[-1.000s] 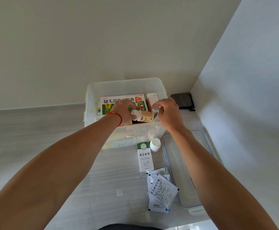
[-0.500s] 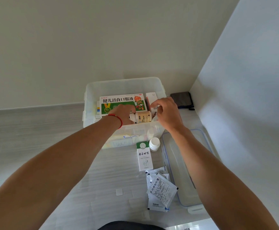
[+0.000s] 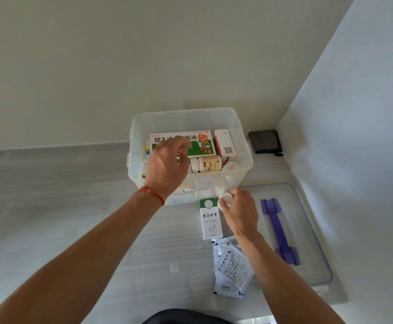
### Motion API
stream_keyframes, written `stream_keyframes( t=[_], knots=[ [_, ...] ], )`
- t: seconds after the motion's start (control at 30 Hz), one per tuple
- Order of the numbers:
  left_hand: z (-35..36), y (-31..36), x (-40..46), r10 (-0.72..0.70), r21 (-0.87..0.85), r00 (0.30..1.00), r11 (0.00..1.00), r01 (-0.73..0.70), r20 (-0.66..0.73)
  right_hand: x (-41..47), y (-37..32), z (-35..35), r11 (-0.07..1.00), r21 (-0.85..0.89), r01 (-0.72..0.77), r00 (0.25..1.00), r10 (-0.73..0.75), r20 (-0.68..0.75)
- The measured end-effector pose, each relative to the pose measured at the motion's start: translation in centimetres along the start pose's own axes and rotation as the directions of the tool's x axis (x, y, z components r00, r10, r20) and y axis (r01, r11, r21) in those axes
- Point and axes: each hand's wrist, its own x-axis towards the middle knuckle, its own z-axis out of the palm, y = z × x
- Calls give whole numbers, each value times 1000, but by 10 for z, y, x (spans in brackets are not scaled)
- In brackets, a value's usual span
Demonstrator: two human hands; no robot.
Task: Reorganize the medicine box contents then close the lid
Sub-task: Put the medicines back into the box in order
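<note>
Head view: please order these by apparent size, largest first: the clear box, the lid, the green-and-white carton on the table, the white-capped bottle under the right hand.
1. clear box and lid: look alike, unranked.
2. green-and-white carton.
3. white-capped bottle, partly hidden by the right hand.

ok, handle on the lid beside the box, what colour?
Purple, translucent-looking, on the clear lid; the handle shows in the head view.

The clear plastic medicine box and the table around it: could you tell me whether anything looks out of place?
Yes: a green-and-white carton and a loose heap of white sachets lie on the table outside the clear plastic box, and its lid lies apart on the right.
</note>
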Motion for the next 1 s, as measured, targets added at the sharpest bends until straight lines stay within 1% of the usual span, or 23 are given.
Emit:
stream_keyframes(
  t=[0.07,0.13,0.2,0.3,0.37,0.4,0.47,0.53,0.57,0.6,0.63,0.7,0.73,0.77,0.8,0.83,0.87,0.9,0.93,0.97,1.0],
  knots=[
    [-10,5,-15,23,-14,1000,1000,-23,-18,0,-3,-2,999,7,42,999,-42,-18],
    [-22,5,-29,4,-22,1000,1000,-4,-8,-3,-2,-12,996,-7,91,995,-91,-51],
    [-33,5,-40,-20,-35,1000,999,20,-4,-9,0,-34,994,38,107,990,-103,-94],
    [-38,10,-48,-57,-99,998,993,61,35,-23,2,-84,962,229,152,981,-119,-151],
    [-33,18,-45,-56,-146,996,987,65,63,-32,-4,-122,899,389,202,969,-125,-213],
    [-29,20,-41,-57,-158,996,985,66,61,-32,-12,-138,871,428,242,957,-141,-253],
    [-20,20,-30,-74,-121,995,989,82,64,-23,-28,-163,841,409,355,917,-228,-328],
    [-12,7,-19,-139,34,981,990,136,132,-3,-47,-174,820,328,469,866,-353,-355],
    [-9,-2,-16,-205,143,960,973,179,190,8,-57,-175,816,286,503,851,-411,-326],
    [-7,-10,-14,-278,240,931,945,222,236,19,-68,-174,821,218,528,841,-471,-265],
    [-5,-17,-14,-333,304,908,919,252,255,29,-79,-170,823,123,555,828,-533,-173],
    [-2,-25,-16,-351,357,904,899,251,246,48,-99,-159,783,-60,620,785,-619,29],
    [-1,-26,-16,-339,373,909,897,235,243,55,-107,-155,759,-109,642,766,-635,95],
    [1,-27,-17,-332,386,912,895,223,243,62,-115,-152,747,-124,653,757,-642,123],
    [1,-28,-16,-329,399,912,892,215,245,67,-120,-149,755,-113,646,763,-636,117],
    [1,-29,-16,-329,410,911,888,208,249,73,-122,-146,781,-70,621,784,-614,92],
    [1,-29,-16,-327,419,911,885,202,252,77,-121,-142,821,-9,571,819,-568,78],
    [2,-30,-17,-321,426,913,884,194,251,80,-118,-137,865,50,500,859,-502,100],
    [3,-30,-17,-317,438,915,880,185,249,80,-115,-131,905,97,415,891,-426,159],
    [4,-30,-17,-317,452,915,874,179,249,81,-109,-124,933,121,338,902,-358,243],
    [5,-29,-17,-321,467,913,867,176,252,81,-103,-117,952,94,291,897,-305,319]
  ],
)
